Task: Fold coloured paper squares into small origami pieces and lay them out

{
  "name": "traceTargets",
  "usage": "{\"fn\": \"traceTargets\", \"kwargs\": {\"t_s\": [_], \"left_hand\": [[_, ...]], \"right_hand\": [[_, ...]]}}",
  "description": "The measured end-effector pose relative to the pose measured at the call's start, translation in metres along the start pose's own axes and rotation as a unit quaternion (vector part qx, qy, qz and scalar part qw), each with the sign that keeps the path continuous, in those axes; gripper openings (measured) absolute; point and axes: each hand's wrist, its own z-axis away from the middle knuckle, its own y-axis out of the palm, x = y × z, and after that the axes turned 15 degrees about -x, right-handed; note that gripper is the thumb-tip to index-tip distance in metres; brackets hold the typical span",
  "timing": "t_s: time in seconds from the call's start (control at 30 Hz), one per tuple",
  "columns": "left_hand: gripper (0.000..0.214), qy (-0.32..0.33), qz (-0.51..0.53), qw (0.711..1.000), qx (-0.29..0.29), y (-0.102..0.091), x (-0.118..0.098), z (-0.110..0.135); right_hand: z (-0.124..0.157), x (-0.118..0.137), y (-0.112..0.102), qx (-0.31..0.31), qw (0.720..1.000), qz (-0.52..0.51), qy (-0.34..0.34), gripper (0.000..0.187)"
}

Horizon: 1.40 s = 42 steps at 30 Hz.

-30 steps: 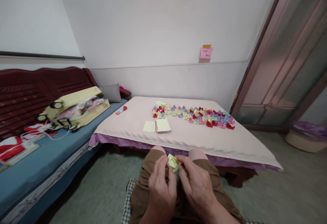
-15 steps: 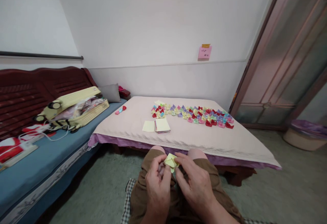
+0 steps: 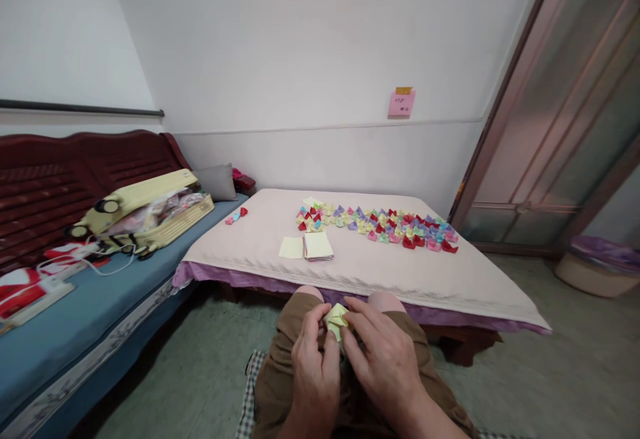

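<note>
Between my hands, over my lap, is a small pale yellow folded paper (image 3: 337, 319) with creased flaps. My left hand (image 3: 315, 359) pinches its left side, thumb in front and fingers behind. At its right side my right hand (image 3: 383, 352) grips the paper with thumb and fingertips. Beyond my knees, on the covered table (image 3: 240, 252), sits a stack of square paper (image 3: 318, 245) with a yellow sheet on top. One loose yellow sheet (image 3: 291, 247) lies against its left side.
Many small folded paper pieces (image 3: 380, 222) in several colours spread over the table's back right. A few more (image 3: 237, 216) lie at its left. An open yellow suitcase (image 3: 150, 209) rests on the blue-covered bench (image 3: 115, 292). A bin (image 3: 597, 265) stands at the far right.
My left hand has shifted slightly right, and the yellow paper is turned a little between my fingers. The things on the table have stayed where they were.
</note>
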Motion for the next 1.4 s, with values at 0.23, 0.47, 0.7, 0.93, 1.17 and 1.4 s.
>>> {"fn": "traceTargets", "kwargs": {"t_s": [0.23, 0.47, 0.7, 0.93, 1.17, 1.4], "left_hand": [[0.032, -0.058, 0.017, 0.998, -0.001, 0.005, 0.002, 0.003], [0.036, -0.116, 0.119, 0.986, -0.023, 0.012, 0.006, 0.01], [0.035, -0.112, 0.103, 0.988, -0.013, 0.012, 0.003, 0.013], [0.034, -0.009, -0.021, 1.0, -0.015, 0.011, 0.007, 0.006], [0.037, 0.066, -0.039, 0.997, -0.026, 0.014, 0.013, 0.003], [0.029, 0.065, -0.044, 0.997, -0.007, 0.011, 0.008, 0.001]], "right_hand": [[-0.001, 0.003, 0.002, -0.042, 0.997, 0.037, -0.06, 0.015], [-0.002, 0.0, 0.001, -0.099, 0.99, 0.026, -0.094, 0.009], [0.002, -0.002, 0.004, -0.089, 0.992, 0.003, -0.093, 0.018], [0.006, -0.001, 0.007, -0.052, 0.993, 0.001, -0.101, 0.027], [0.012, -0.004, 0.011, -0.011, 0.994, 0.01, -0.109, 0.032], [0.016, -0.014, 0.012, -0.006, 0.997, -0.013, -0.08, 0.031]]}}
